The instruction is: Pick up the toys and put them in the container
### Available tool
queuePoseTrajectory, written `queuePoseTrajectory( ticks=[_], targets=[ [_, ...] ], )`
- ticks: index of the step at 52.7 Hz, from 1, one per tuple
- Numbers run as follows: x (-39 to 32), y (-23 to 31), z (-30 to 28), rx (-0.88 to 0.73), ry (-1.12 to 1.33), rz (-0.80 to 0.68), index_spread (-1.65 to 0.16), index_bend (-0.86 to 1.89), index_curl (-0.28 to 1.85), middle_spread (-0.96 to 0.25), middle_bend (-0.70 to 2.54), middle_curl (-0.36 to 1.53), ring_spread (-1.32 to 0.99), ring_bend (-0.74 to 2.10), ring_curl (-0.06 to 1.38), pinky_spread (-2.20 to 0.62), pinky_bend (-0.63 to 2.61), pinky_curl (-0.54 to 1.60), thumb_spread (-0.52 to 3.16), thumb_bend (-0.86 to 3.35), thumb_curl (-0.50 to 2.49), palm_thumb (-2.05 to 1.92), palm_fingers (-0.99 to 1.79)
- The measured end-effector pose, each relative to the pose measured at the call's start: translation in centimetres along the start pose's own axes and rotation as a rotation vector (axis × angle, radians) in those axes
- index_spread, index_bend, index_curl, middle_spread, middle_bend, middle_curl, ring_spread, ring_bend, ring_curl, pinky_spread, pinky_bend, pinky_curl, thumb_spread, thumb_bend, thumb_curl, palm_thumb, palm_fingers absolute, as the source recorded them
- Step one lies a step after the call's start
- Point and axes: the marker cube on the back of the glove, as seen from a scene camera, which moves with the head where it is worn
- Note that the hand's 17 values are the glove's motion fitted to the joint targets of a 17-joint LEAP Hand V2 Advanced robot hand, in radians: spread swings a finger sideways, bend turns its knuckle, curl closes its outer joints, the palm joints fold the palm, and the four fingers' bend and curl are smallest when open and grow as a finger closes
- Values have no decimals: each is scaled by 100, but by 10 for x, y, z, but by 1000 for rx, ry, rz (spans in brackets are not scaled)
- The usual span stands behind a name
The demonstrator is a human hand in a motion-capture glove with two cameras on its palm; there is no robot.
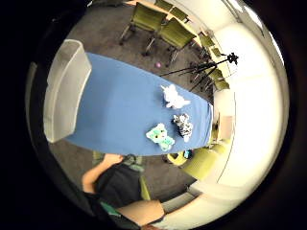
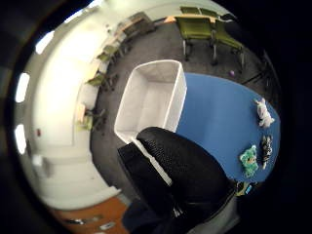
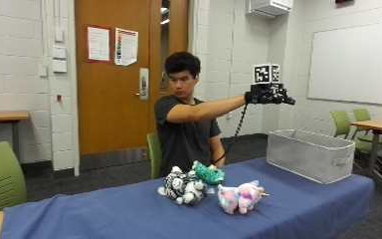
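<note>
The gloved right hand [image 3: 270,94] is raised high on an outstretched arm, above the grey fabric container [image 3: 310,154] and well clear of it; whether its fingers are spread or curled cannot be told from the outside view, though in the thumb side palm view black gloved fingers [image 2: 180,170] lie across the near edge with nothing seen between them. Below the hand, the container [image 2: 156,97] shows its open mouth, and no toy is visible inside. It stands on the blue tabletop [image 3: 111,209] at the end toward 3 o'clock in the outside view. The three toys sit together near the middle of the tabletop, well apart from the container: a black and white zebra plush [image 3: 181,188] at about 9 o'clock of the group, a teal plush [image 3: 208,174] just behind it, and a pink and white unicorn plush [image 3: 239,196] toward 5 o'clock, nearest the front edge. The person sits behind the tabletop on a green chair [image 3: 153,152].
</note>
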Motion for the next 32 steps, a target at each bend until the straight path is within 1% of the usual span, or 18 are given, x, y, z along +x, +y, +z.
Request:
queuePoseTrajectory(
  ticks=[6,13,24,32],
  targets=[
    [7,4,-2,5,-7,4,-13,20,11,-6,26,9,-18,19,5,-8,38,13,71,-9,0,-13,21],
    [14,13,-9,25,18,10,-17,20,16,-8,26,14,-24,19,7,-11,39,18,93,-9,2,-13,18],
    [41,35,-18,48,6,-1,-20,19,23,-9,26,20,-28,20,11,-12,39,22,107,-9,3,-13,17],
    [86,54,-24,50,-33,24,-21,19,27,-10,26,23,-30,20,14,-12,38,24,111,-9,4,-14,17]
  ],
)
